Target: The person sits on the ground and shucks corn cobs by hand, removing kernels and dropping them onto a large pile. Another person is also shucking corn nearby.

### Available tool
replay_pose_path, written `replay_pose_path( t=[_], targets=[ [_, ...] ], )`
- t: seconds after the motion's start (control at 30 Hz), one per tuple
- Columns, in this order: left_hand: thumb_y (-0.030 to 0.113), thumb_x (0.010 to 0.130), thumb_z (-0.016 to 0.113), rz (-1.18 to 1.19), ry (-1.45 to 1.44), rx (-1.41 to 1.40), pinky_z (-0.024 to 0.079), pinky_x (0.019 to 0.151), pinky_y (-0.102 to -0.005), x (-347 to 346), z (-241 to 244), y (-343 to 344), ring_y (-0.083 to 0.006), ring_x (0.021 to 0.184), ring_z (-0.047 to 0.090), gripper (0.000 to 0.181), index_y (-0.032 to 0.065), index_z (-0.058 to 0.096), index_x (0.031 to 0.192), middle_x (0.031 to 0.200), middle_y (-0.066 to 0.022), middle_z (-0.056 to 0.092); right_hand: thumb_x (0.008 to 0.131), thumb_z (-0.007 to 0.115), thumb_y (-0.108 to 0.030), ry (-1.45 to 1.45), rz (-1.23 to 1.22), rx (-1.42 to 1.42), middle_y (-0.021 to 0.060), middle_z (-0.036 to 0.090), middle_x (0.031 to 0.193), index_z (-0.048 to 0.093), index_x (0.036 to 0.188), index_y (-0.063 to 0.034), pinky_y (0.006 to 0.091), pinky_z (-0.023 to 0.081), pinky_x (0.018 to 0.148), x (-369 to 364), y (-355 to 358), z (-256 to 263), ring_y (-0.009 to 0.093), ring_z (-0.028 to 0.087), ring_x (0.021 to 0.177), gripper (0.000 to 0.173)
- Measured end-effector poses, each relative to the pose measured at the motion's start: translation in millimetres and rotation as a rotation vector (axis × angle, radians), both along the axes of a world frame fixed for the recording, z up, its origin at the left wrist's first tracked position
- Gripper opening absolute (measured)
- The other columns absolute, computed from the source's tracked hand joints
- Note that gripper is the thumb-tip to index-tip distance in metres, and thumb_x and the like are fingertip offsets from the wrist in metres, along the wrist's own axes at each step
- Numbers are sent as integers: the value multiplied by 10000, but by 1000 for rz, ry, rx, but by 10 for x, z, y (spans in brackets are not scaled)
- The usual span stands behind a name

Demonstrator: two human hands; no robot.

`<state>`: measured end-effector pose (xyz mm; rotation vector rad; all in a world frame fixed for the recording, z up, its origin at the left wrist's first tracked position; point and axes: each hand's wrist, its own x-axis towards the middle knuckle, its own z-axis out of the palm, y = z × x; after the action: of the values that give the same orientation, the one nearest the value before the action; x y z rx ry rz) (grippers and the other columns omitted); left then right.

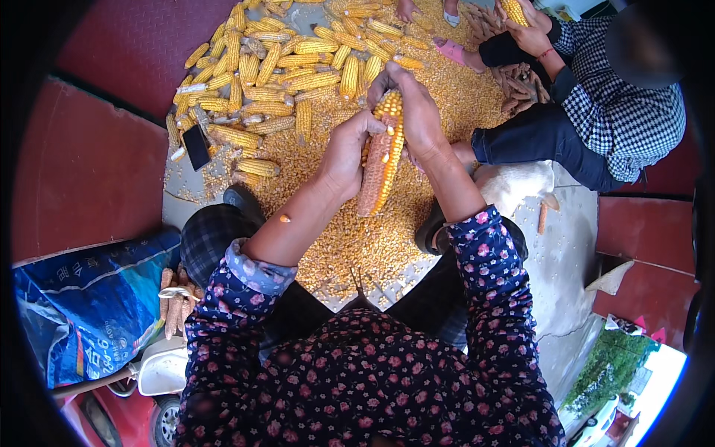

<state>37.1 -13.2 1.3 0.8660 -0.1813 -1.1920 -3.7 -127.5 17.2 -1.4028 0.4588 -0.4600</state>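
Observation:
Between my hands, above the kernels, is a partly shelled ear of corn [382, 156]. Its near side is bare reddish cob, while yellow kernel rows remain along the right edge and at the top end. My left hand [347, 151] grips the ear from the left, its thumb pressed against the bare strip near a loose kernel. Around the top and right side wraps my right hand [416, 109]. One stray kernel [285, 218] sticks to my left forearm. Shelled corn kernels [335, 240] cover the floor below, between my feet.
Many unshelled ears of corn [313, 81] lie heaped ahead, with a black smartphone [196, 147] at their left edge. Another person [609, 106] sits at right holding an ear; a pale animal [516, 184] lies nearby. Bare cobs [177, 304] and a blue sack [100, 296] are at left.

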Motion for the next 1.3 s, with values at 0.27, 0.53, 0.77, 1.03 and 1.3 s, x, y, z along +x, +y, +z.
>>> replay_pose_path(
  t=[0.27,0.53,0.77,1.03,1.3],
  targets=[
    [227,789,486,54,73,-52,504,732,-394,27,82,16,-261,784,590,282,2,514,956,914,-129,588,921,424,-387,-39,16,-3,4,491,624,551,687,-46,243,355,549,-16,26,15,93,429,565,433],
    [234,795,518,98,10,-23,454,804,-372,-12,136,27,-212,879,546,255,39,519,959,931,-80,560,921,416,-376,-119,34,173,19,513,620,536,683,-45,244,376,541,-18,-41,-32,105,457,551,426],
    [244,802,557,123,38,-10,388,879,-329,27,152,16,-171,931,510,255,63,547,982,956,-53,555,916,453,-361,-104,-40,85,9,539,650,569,694,-47,229,387,597,-3,-36,-39,91,473,604,402],
    [224,768,567,84,-47,64,385,886,-336,59,74,6,-165,971,503,320,56,557,1040,996,-53,567,927,375,-325,1,-96,45,59,544,693,533,724,-36,272,404,664,25,-45,-50,143,495,649,387],
    [235,757,562,151,-40,40,368,875,-340,109,69,-45,-175,932,512,214,84,554,908,935,-44,578,908,450,-305,-39,-113,-4,6,524,683,571,687,-20,246,357,731,25,-22,-7,108,450,707,381]
  ],
)
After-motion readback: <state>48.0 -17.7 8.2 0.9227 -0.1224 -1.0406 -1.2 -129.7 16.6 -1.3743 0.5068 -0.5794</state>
